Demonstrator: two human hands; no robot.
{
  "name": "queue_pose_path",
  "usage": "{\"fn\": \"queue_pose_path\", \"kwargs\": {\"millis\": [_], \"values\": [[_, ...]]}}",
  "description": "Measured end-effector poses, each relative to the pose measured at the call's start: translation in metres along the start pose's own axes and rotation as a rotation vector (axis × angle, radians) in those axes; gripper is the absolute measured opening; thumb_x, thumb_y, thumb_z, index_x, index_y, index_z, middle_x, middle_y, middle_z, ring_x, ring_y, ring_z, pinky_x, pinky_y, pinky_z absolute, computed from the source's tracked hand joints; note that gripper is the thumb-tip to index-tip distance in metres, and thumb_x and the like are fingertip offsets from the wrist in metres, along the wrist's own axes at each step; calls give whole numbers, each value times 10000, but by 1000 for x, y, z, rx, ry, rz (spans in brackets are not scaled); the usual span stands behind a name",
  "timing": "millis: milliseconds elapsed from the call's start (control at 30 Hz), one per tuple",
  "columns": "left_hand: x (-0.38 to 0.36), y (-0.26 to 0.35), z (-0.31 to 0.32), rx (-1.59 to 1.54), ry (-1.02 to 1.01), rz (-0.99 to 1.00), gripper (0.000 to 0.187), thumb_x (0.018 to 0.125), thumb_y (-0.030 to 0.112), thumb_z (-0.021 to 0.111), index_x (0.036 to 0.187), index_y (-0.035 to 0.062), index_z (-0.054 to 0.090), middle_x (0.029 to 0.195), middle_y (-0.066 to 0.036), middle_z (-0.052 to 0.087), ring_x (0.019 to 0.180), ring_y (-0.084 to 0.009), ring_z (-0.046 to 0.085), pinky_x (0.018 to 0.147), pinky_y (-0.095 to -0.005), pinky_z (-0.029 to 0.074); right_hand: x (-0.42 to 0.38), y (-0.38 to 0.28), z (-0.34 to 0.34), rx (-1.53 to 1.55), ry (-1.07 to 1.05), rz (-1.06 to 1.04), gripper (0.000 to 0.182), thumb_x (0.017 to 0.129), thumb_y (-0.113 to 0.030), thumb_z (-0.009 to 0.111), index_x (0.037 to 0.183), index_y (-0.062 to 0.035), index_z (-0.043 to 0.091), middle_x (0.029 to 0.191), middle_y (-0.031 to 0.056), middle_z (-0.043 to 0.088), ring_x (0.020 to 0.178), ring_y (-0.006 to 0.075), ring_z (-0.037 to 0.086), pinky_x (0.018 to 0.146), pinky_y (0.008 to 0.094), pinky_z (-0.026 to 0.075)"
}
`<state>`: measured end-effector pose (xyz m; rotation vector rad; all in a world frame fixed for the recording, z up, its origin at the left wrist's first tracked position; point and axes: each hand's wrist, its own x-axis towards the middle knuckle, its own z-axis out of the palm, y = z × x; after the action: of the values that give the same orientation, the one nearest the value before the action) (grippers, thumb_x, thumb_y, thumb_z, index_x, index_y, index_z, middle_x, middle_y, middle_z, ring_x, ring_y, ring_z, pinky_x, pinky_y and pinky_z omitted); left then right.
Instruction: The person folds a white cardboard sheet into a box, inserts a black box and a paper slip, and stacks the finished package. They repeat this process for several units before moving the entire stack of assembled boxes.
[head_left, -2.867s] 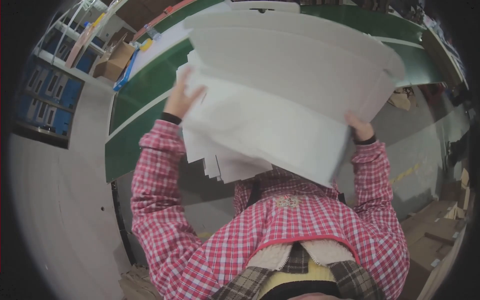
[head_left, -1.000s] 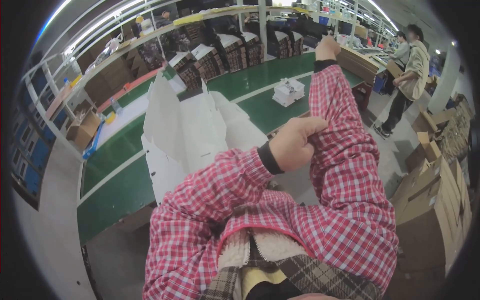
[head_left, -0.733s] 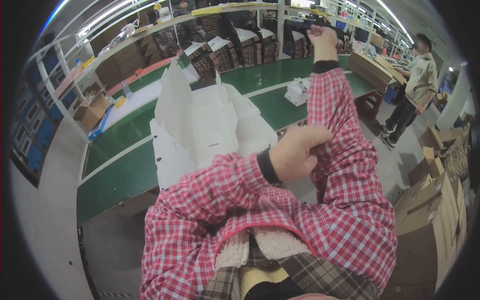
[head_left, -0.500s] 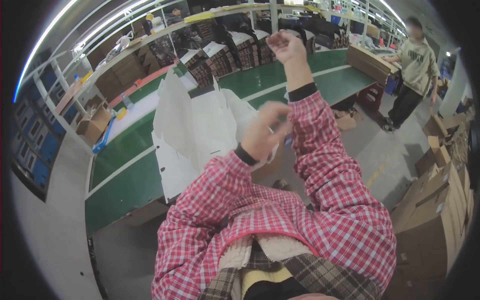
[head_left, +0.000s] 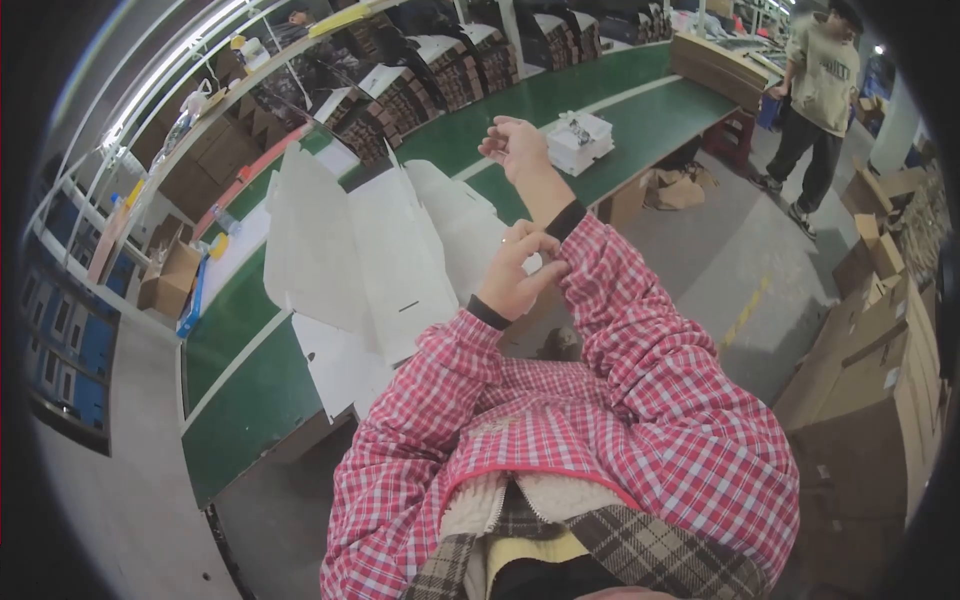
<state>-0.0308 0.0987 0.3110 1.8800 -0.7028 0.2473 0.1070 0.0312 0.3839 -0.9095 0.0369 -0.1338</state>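
Note:
My left hand (head_left: 515,272) is at my right forearm, its fingers closed on the red checked sleeve (head_left: 610,262) just below the black cuff. My right hand (head_left: 520,150) is raised above the bench with nothing in it, fingers apart and loosely bent. Left of both hands, a white unfolded cardboard box (head_left: 395,250) lies with its flaps standing up, over more white sheet at the bench edge. Farther along the bench, beyond my right hand, sits a small white stack (head_left: 580,142) with something greyish on top.
The green bench (head_left: 245,375) runs from left to far right. Brown cartons (head_left: 850,380) stand on the right. A person (head_left: 820,90) stands in the aisle at the back right. Stacked dark-and-brown bundles (head_left: 440,70) line the far side, and an open carton (head_left: 172,275) is at left.
My right hand has come lower and to the left. My left hand has closed on the right sleeve. The view has shifted, and the white stack now shows beyond my right hand.

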Motion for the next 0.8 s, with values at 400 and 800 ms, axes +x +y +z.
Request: {"fn": "queue_pose_path", "kwargs": {"millis": [400, 800], "values": [[75, 33, 31, -17, 92, -145, 96, 829, 155, 566, 767, 83, 562, 796, -74, 528, 727, -185, 484, 688, -283, 462, 6, -53, -58, -1014, 22, -657, 177, 830, -106, 416, 817, -39, 579, 818, 110, 569, 703, 224, 536, 634, 328, 444], [142, 22, 59, -199, 37, 105, 141, 792, 196, 577, 886, 106, 522, 843, -10, 518, 795, -121, 481, 761, -262, 382, -69, -119, -132, 74, 196, -617, 138, 792, -69, 507, 911, -9, 541, 794, 114, 555, 685, 190, 555, 637, 272, 473]]}}
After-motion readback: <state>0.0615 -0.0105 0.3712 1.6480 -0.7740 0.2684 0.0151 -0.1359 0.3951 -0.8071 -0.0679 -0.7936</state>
